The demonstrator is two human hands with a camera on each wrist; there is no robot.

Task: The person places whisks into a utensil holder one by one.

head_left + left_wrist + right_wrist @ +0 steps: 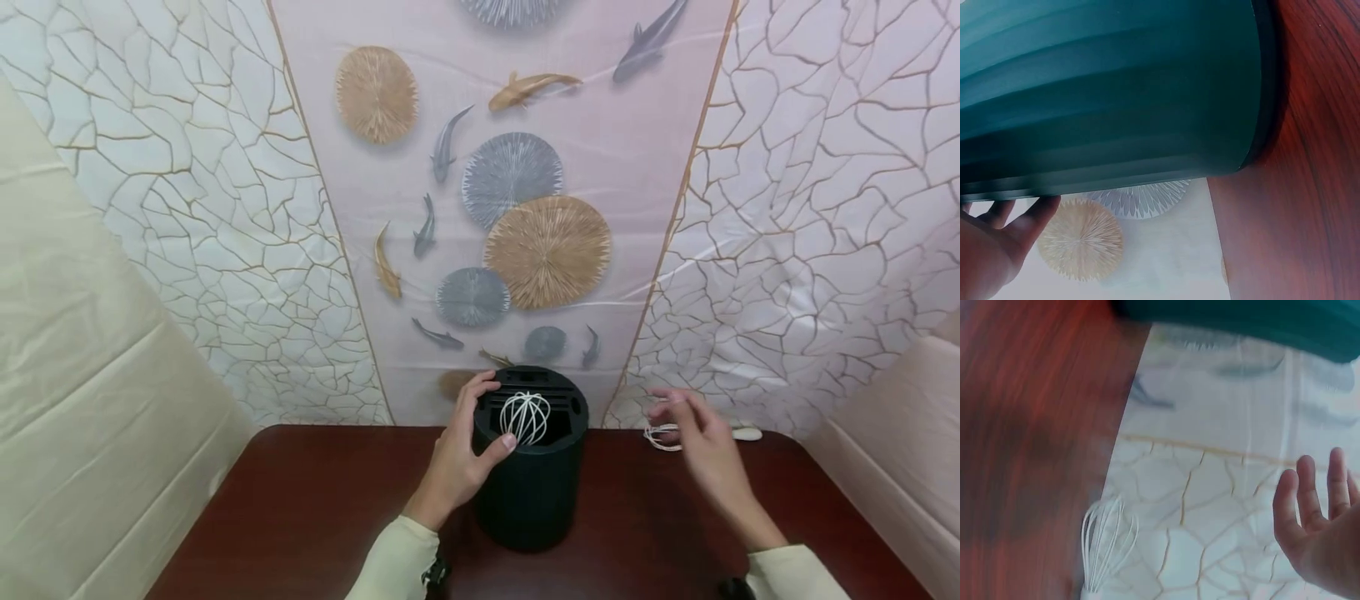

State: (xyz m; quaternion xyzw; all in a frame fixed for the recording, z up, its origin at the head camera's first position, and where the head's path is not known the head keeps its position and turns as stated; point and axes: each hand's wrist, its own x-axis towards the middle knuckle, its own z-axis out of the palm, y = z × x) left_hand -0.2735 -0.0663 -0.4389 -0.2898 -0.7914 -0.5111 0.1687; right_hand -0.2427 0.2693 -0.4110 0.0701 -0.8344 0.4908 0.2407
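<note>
A dark green cylindrical utensil holder (528, 500) with a black slotted top stands upright on the table. In its top opening sits a white whisk (525, 418), wire loops upward; its handle is hidden inside. My left hand (461, 454) grips the holder's rim at the left, thumb at the front edge near the whisk and fingers along the side. My right hand (708, 450) is raised to the right of the holder, fingers loosely bent and holding nothing. Behind it, a second white whisk (747, 434) lies at the table's back edge, partly covered by the hand in the head view.
The dark red-brown wooden table (322, 508) extends to both sides of the holder. A patterned cloth (405, 350) with fish and round motifs hangs right behind the back edge. Cream padded panels (90, 400) flank the table.
</note>
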